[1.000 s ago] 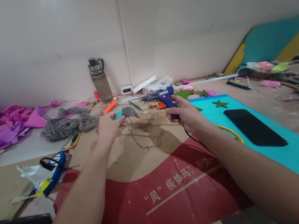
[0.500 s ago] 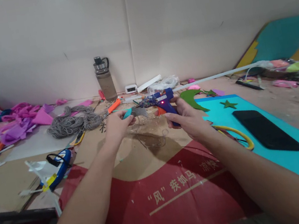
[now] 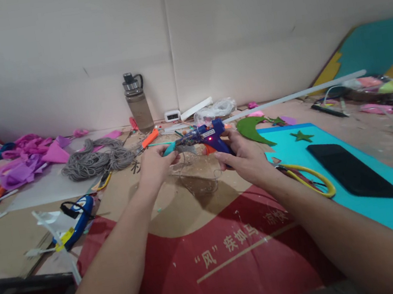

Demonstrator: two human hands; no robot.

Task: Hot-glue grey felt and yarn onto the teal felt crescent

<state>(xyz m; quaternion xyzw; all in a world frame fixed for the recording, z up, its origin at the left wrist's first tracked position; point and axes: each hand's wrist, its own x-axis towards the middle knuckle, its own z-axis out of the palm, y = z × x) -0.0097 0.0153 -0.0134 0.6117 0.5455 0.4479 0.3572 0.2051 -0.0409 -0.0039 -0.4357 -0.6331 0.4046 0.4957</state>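
My right hand (image 3: 246,156) is closed round the grip of a blue hot glue gun (image 3: 214,130), with its red light lit and an orange trigger under the body. From its back a long white glue stick (image 3: 296,95) reaches to the right. The nozzle points left, close to my left hand (image 3: 157,162). Between thumb and fingers that hand pinches a small teal piece (image 3: 169,149) with a flat grey part beyond it. The gun's front overlaps the grey part; whether they touch, I cannot tell. Thin glue-like strands hang below, above the cardboard (image 3: 177,214).
Grey rope (image 3: 90,161), an orange-handled tool (image 3: 150,138) and a water bottle (image 3: 139,109) are behind. At right, a turquoise sheet (image 3: 375,218) bears a black phone (image 3: 351,169), yellow-handled scissors (image 3: 321,182) and a green star (image 3: 302,137). A blue device (image 3: 81,222) lies left.
The glue gun has moved slightly left and down, its nozzle now nearer my left hand and over the grey part. The glue stick's far end has swung up. My left hand has barely moved.
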